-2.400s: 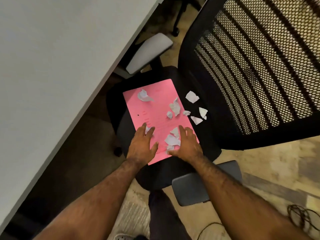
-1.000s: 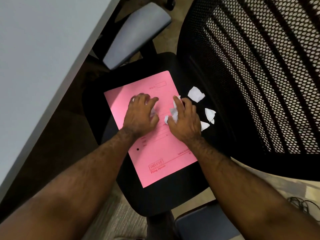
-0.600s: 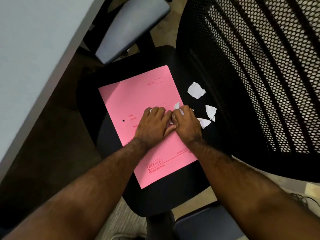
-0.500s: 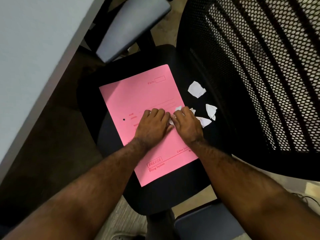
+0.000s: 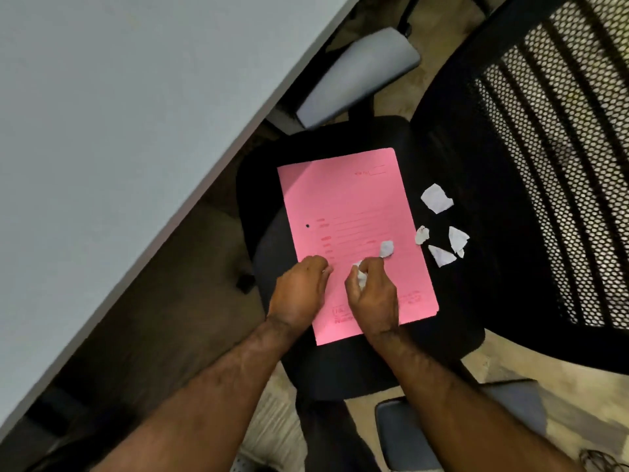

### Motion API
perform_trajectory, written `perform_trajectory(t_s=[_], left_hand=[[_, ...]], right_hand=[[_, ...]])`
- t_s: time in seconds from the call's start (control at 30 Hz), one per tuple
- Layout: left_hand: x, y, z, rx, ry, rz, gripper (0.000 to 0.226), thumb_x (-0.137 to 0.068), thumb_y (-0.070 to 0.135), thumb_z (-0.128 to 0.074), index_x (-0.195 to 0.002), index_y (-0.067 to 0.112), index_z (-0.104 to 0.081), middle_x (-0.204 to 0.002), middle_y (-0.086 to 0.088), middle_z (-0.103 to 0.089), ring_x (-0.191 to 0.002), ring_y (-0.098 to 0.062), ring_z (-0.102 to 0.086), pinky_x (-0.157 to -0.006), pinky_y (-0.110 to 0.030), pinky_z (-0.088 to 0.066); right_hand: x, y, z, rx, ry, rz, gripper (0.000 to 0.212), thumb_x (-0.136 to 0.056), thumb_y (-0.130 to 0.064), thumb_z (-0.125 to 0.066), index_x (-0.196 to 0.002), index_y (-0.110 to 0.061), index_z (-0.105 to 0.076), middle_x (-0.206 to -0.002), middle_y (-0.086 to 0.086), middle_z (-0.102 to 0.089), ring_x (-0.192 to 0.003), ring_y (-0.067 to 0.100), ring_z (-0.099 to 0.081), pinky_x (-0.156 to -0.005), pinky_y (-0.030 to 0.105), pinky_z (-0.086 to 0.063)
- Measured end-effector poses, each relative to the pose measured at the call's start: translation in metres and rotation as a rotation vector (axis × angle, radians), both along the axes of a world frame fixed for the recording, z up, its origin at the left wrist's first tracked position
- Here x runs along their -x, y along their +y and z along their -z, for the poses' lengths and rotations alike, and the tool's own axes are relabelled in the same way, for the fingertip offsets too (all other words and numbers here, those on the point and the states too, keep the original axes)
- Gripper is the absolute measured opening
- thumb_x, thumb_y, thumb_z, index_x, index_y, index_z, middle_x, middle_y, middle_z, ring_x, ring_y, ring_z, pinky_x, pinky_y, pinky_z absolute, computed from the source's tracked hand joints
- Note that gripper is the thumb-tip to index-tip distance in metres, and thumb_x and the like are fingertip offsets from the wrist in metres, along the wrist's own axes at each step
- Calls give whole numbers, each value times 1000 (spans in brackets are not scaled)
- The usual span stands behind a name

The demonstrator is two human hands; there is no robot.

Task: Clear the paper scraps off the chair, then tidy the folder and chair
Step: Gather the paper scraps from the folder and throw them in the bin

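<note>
Since half a second ago, both hands have been drawn back along the flat pink card folder on the black office chair seat. Left hand is cupped (contents cannot be told); right hand is closed on crumpled white paper scraps. One small loose white scrap could be brushed off; four torn white pieces are left on the seat.

Both forearms extend forward, bare. Left hand palm down, fingers curled inward, grip state unclear. Right hand just beside it, fingers closed around crumpled paper scraps.

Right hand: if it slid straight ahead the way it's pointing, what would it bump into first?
Probably the small crumpled paper scrap lying on the pink folder, just beyond the right hand. Depth is hard to judge.
</note>
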State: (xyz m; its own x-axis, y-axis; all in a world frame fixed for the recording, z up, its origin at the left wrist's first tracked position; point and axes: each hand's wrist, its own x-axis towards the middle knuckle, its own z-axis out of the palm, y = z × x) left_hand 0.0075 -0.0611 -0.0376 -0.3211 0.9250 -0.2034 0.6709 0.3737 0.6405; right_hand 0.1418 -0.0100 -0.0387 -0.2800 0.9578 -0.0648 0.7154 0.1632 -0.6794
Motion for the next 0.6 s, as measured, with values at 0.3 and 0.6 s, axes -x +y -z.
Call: perform_trajectory(t_s=[0.3,0.6], left_hand=[[38,-191,-33,-83,29,-513,15,-97,22,-56,-88,12,-62,-80,-4,-62,-68,-19,-60,-60,-38,-52],[77,-403,-25,-16,261,-910,26,-92,28,-65,-73,10,-61,-72,-11,-61,-63,-30,-60,-53,-36,-45]], right_hand=[[75,-110,-24,-4,52,-426,14,-93,-11,-57,-105,-18,-61,-95,5,-63,-82,16,-60,-73,21,-42],[167,-309,-21,-109,108,-868,27,-91,-21,-63,-73,-2,-59,-73,12,-56,-59,28,-56,-52,35,-44]])
